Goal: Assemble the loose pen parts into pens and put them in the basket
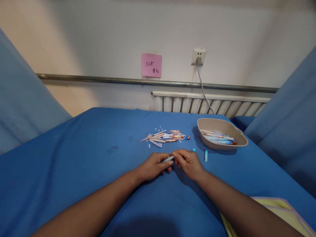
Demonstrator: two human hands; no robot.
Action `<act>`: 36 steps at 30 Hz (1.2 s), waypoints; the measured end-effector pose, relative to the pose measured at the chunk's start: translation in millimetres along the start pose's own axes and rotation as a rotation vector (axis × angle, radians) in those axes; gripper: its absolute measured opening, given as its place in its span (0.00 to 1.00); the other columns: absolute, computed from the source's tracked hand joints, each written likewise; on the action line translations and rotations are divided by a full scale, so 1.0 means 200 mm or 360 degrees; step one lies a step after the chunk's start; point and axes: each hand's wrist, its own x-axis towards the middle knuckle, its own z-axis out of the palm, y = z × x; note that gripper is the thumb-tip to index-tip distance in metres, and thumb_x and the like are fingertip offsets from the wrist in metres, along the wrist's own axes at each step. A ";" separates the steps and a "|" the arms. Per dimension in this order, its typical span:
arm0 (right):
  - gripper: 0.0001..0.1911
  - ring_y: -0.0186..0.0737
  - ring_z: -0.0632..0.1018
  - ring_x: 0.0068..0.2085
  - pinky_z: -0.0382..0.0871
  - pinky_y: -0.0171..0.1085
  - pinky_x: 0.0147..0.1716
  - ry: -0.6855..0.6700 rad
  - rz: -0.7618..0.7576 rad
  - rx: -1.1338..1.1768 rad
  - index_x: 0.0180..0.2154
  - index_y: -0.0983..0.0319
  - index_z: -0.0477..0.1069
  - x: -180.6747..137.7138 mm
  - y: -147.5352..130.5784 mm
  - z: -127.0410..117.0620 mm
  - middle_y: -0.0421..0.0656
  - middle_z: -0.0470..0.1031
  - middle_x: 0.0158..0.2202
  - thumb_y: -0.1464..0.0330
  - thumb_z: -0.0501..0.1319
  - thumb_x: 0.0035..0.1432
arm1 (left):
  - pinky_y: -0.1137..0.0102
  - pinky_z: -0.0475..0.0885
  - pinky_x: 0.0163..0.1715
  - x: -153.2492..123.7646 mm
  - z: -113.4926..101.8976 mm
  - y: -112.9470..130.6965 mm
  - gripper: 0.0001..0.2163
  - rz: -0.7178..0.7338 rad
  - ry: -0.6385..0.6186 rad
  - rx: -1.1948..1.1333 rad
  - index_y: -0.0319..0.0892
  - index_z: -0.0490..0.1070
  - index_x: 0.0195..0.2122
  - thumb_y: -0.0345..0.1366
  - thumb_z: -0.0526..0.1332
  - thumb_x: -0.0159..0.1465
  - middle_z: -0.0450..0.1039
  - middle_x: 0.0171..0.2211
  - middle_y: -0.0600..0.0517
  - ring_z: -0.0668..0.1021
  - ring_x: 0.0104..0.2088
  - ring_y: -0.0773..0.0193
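Note:
My left hand (155, 165) is closed around a slim pale pen barrel (168, 159), which lies slanted across its fingers. My right hand (188, 162) pinches the barrel's right end, and the two hands meet there; the fingers hide its tip. Just beyond them is a loose pile of pen parts, with cream tubes (158, 140), an orange-patterned piece (171, 140) and small white clips (149, 146). To the right of my right hand, a light-blue pen barrel piece (205, 156) and a small turquoise piece (194, 149) lie on the blue cloth (98, 184).
A beige plastic basket (243, 142) holding several pens (218, 138) stands at the right. A yellow cloth (276, 205) lies under my right forearm. Behind are a metal rail (118, 80), a radiator (187, 95) and a plugged-in cord (202, 87). Blue curtains (27, 98) hang on both sides.

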 end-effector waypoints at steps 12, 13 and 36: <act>0.19 0.31 0.68 0.18 0.61 0.31 0.20 0.0193 0.0286 0.0262 0.25 0.61 0.69 0.03 0.04 -0.02 0.37 0.68 0.18 0.54 0.54 0.58 | 0.75 0.65 0.28 -0.01 -0.02 0.01 0.14 0.0174 0.0072 0.0579 0.40 0.69 0.32 0.42 0.49 0.66 0.70 0.25 0.54 0.72 0.27 0.67; 0.20 0.31 0.68 0.18 0.60 0.31 0.20 0.0274 0.0332 0.0301 0.25 0.61 0.69 0.04 0.05 -0.03 0.37 0.68 0.18 0.53 0.53 0.57 | 0.74 0.65 0.29 -0.01 -0.04 0.00 0.14 0.0173 0.0118 0.0735 0.41 0.69 0.32 0.42 0.49 0.65 0.71 0.26 0.53 0.73 0.28 0.66; 0.23 0.30 0.66 0.17 0.60 0.30 0.18 0.0531 0.0411 0.0486 0.26 0.62 0.67 0.10 0.17 -0.08 0.37 0.67 0.18 0.49 0.53 0.55 | 0.70 0.66 0.35 0.21 -0.39 -0.06 0.13 -0.0276 0.0474 0.1592 0.47 0.74 0.42 0.42 0.53 0.62 0.77 0.39 0.47 0.76 0.38 0.57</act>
